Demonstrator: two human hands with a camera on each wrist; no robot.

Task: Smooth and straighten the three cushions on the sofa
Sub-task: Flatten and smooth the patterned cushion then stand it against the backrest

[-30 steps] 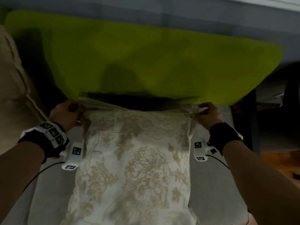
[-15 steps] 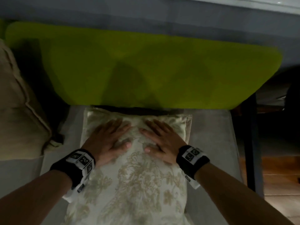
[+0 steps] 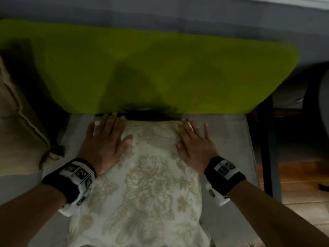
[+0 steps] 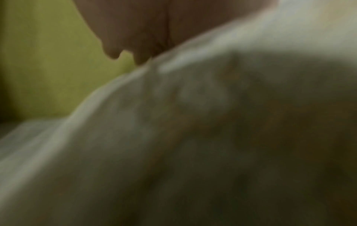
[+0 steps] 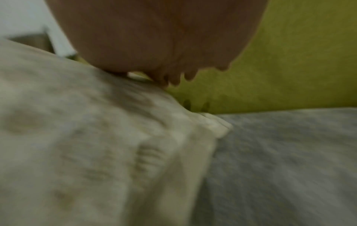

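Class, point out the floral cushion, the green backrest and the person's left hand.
floral cushion [image 3: 151, 189]: head view, middle of its patterned top.
green backrest [image 3: 195, 68]: head view, centre of its front face.
left hand [image 3: 105, 145]: head view, back of the hand.

On the sofa seat a cushion lies at the centre, its far edge at 12 o'clock just before the backrest. The left hand lies flat on its 11 o'clock corner, the right hand on its 1 o'clock corner. A second cushion sits at 9 o'clock, apart.
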